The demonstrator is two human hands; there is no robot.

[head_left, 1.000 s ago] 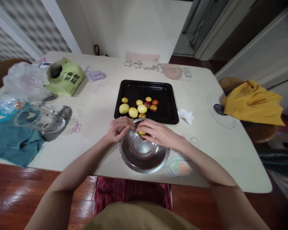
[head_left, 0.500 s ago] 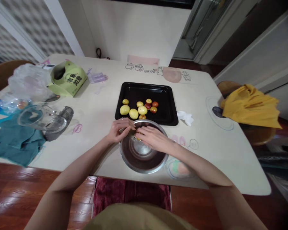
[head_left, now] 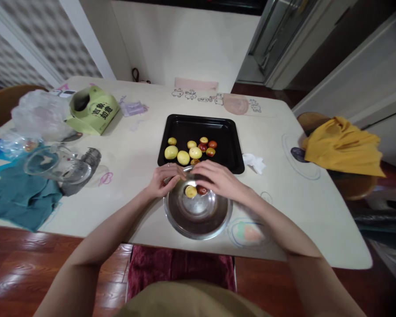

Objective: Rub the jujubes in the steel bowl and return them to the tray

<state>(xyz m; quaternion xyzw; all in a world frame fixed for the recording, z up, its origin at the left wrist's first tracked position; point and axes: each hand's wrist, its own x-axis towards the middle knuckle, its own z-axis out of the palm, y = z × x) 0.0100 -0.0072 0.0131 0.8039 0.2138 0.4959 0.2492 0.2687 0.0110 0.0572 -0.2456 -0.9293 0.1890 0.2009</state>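
A round metal bowl (head_left: 201,224) stands near the front edge of the table. Inside it lie a yellow fruit (head_left: 191,191) and a red-brown fruit (head_left: 202,190), both like jujubes. My left hand (head_left: 166,179) is closed on the bowl's upper left rim, its thumb and fingers over the edge. Over the bowl's upper right side hovers my right hand (head_left: 219,178), fingers bent and apart from the thumb, partly covering the red-brown fruit. Just beyond the bowl, a black baking tray (head_left: 201,124) carries several yellow-green and red fruits (head_left: 195,152), grouped toward its near left.
A crumpled white tissue (head_left: 254,163) lies right of the tray. At left are a glass jug (head_left: 57,164) on its side, a teal cloth (head_left: 21,193), a green carton (head_left: 97,110) and a plastic bag (head_left: 41,112). Yellow cloth (head_left: 345,147) hangs over a chair at right.
My right hand has moved up and right inside the bowl area, uncovering the yellow and red-brown fruits there. My left hand has stayed at the rim.
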